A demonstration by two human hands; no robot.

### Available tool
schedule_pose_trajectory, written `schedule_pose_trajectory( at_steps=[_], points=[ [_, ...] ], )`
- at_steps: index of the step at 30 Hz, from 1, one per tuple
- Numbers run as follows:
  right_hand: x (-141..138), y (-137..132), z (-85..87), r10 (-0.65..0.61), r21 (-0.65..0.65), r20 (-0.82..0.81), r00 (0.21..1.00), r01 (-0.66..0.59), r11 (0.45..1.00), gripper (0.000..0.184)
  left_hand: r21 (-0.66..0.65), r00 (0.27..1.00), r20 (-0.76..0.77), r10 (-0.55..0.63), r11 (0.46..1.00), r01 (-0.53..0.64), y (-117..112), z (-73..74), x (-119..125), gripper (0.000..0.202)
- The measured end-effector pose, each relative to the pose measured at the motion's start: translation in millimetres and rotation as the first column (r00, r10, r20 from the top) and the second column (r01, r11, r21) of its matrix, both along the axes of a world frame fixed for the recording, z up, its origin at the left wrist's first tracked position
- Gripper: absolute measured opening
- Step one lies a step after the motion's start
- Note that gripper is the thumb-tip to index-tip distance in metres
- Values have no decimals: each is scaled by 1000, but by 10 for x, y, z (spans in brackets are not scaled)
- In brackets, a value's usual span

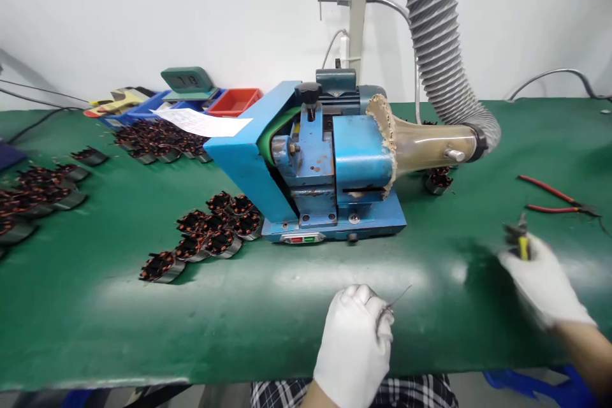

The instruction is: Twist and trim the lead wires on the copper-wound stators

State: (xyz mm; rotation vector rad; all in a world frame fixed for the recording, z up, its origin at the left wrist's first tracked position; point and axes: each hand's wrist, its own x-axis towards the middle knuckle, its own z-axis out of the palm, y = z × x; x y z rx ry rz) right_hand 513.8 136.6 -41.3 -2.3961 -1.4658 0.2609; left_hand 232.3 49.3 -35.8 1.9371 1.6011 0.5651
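Note:
My left hand [354, 344], in a white glove, is closed near the front edge of the bench. A thin dark wire [401, 295] sticks out past its fingertips, and the rest of what lies in the fist is hidden. At the right, my right hand [545, 280], also gloved and slightly blurred, is wrapped round small pliers [523, 243] with yellow on the handle, jaws pointing up. Beyond it lie red-handled pliers [554, 194] on the green mat [454, 325].
A blue belt-driven machine [315, 166] stands mid-bench, joined to a grey duct hose [435, 38]. Several wound motor stators [222, 242] sit to its left, more farther left and one behind the duct. Blue bins, a red bin [234, 102] and a digital clock [188, 81] stand at the back.

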Motion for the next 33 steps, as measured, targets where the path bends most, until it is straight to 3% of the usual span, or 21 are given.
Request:
schedule_pose_trajectory(
  at_steps=[1, 2, 3, 6, 9, 13, 19, 25, 30, 33],
  points=[
    [-117, -165, 10, 101, -64, -142, 985, -111, 992, 50, -5, 1000, 6, 2, 1000, -2, -1, 2, 0, 17],
    [-246, -333, 26, 186, -148, -458, 870, -280, 948, 54, -8, 1000, 9, 3, 1000, -3, -1, 2, 0, 17],
    [-383, -492, 51, 190, -226, -666, 721, -439, 870, 58, -10, 1000, 9, 4, 1000, -4, -2, 1, 0, 17],
    [-770, -800, 176, 107, -312, -854, 509, -667, 677, 50, -16, 1000, -21, -2, 1000, 2, 2, -5, -7, 18],
    [-998, -845, 301, 136, -287, -880, 455, -738, 611, 40, -28, 998, -58, -19, 999, 17, 3, -16, -18, 19],
    [-1039, -819, 313, 196, -282, -863, 465, -767, 577, 37, -11, 998, -64, -22, 1000, 21, -10, -40, -30, 20],
    [-1034, -961, 102, 223, -293, -817, 532, -716, 634, 47, 4, 996, -71, -52, 999, 53, -7, -46, -43, 21],
    [-1081, -1150, -131, -2, -290, -871, 490, -512, 808, 60, -23, 994, -74, -76, 997, 74, 9, -14, -55, 21],
    [-1086, -1164, -139, -121, -266, -928, 354, -399, 878, 61, -23, 993, -85, -82, 997, 80, 17, -14, -62, 23],
    [-1133, -1114, -86, -163, -220, -972, 167, -420, 880, 52, -1, 992, -96, -82, 997, 82, 6, -39, -65, 21]
  ],
)
